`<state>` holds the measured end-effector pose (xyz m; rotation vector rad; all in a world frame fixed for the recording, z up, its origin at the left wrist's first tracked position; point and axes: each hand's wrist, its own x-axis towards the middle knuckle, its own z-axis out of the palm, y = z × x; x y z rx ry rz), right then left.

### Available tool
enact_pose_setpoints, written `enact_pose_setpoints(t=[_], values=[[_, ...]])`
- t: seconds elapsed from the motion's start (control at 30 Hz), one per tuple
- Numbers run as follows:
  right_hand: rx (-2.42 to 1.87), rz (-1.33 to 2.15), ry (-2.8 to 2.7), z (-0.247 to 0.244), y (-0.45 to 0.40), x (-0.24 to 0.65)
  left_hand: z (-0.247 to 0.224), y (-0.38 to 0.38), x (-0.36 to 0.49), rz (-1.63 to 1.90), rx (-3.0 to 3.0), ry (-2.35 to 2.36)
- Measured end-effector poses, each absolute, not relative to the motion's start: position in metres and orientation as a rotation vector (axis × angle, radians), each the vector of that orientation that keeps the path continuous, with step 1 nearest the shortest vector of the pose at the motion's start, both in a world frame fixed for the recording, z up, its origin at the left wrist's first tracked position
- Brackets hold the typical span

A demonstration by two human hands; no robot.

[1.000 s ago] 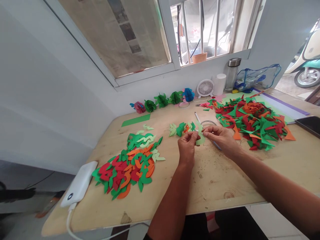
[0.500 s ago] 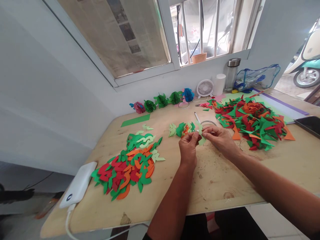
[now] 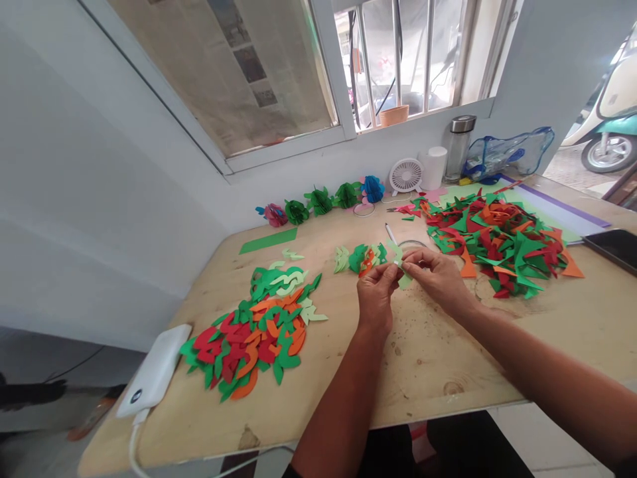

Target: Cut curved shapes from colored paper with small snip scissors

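Observation:
A light green paper piece [image 3: 405,281] is pinched between my two hands above the wooden table [image 3: 428,372]. My left hand [image 3: 377,292] holds its left side, thumb and fingers pressed together. On its right side, my right hand [image 3: 435,272] grips it with closed fingertips, which hide part of the paper. Just left of my fingers lies a small group of green and orange cut pieces [image 3: 361,257], with light green zigzag pieces [image 3: 341,259] beside it. A white pen [image 3: 391,232] and a thin ring [image 3: 414,244] are behind my hands.
Curved paper cutouts [image 3: 253,338] lie left, beside a white power bank [image 3: 154,372]. Pointed scraps [image 3: 502,232] are heaped right, near a phone [image 3: 614,248]. Along the wall stand paper flowers [image 3: 319,201], a small fan [image 3: 406,176] and a glass bottle [image 3: 458,149].
The light green paper has turned slightly between my fingers. Both hands stay close together, and the whole view has shifted a little.

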<state>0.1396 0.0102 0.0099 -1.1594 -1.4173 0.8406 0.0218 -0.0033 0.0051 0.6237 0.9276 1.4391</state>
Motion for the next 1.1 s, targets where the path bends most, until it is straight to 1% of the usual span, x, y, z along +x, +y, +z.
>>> enact_pose_setpoints(t=[0.63, 1.1], values=[[-1.205, 0.689, -1.468, 0.0105, 0.0078, 0.138, 0.0076, -0.0031, 0.0248, 1.461, 0.53, 0.847], [-1.201, 0.628, -1.506, 0.0124, 0.0062, 0.1374, 0.0096, -0.0058, 0.0235, 1.518, 0.651, 0.879]])
